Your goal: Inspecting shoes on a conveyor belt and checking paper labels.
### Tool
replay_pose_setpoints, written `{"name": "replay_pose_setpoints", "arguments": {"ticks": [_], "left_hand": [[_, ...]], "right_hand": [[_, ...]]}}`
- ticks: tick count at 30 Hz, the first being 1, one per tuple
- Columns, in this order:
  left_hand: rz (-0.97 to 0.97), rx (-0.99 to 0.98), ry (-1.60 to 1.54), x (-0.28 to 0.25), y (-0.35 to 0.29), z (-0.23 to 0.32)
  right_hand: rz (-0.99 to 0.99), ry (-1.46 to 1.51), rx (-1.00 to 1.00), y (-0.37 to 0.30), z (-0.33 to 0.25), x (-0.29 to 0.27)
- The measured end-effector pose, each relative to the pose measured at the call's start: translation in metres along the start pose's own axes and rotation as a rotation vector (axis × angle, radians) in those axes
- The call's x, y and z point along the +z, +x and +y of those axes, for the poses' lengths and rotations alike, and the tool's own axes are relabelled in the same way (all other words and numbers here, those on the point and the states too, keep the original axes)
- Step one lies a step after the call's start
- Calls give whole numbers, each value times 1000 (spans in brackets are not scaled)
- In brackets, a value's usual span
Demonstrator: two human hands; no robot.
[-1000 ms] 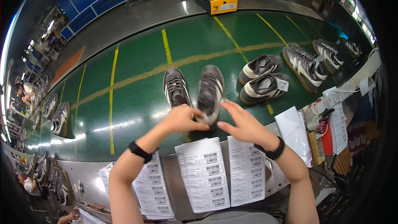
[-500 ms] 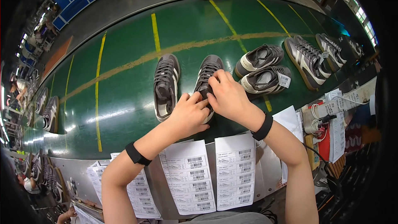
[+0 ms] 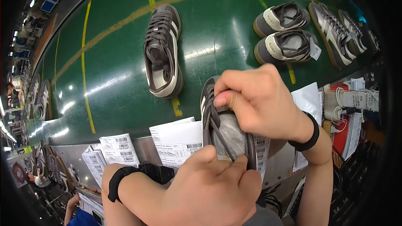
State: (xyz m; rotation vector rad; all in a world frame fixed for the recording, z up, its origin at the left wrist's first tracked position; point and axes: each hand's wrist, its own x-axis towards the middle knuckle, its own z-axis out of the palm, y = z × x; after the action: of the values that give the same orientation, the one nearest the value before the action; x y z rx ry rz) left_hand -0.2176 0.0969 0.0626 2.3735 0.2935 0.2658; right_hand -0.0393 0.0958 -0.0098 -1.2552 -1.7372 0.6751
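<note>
A dark grey sneaker (image 3: 206, 111) with white stripes is tilted up close to me, off the green surface. My left hand (image 3: 217, 184) is closed around its heel end, hiding that part. Above the tongue, my right hand (image 3: 259, 104) pinches at the shoelaces (image 3: 214, 119), thumb against bent fingers. A loose lace strand runs down across crumpled pale wrapping (image 3: 229, 132) inside the shoe opening. The matching sneaker (image 3: 162, 52) stands upright and laced on the green surface, left of my hands and farther off.
The green conveyor-like surface (image 3: 117, 75) has yellow lines. Two grey sneakers, one nearer (image 3: 289, 46) with a white tag (image 3: 315, 50), stand at the right, with more beyond. Printed label sheets (image 3: 119, 148) hang along the near metal edge. A red box (image 3: 341, 136) and cables lie right.
The right-hand sneaker of the pair has come off the surface toward me, tilted up in my hands. My left hand has shifted to its heel. The view has moved closer.
</note>
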Motion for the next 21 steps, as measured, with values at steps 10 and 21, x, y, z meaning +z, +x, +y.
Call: {"name": "replay_pose_setpoints", "arguments": {"ticks": [10,21], "left_hand": [[74,-172,-14,16,-5,6],[251,-214,574,-5,-22,-134]], "right_hand": [[-104,231,360,3,11,-8],[92,-898,-165,42,55,-46]]}}
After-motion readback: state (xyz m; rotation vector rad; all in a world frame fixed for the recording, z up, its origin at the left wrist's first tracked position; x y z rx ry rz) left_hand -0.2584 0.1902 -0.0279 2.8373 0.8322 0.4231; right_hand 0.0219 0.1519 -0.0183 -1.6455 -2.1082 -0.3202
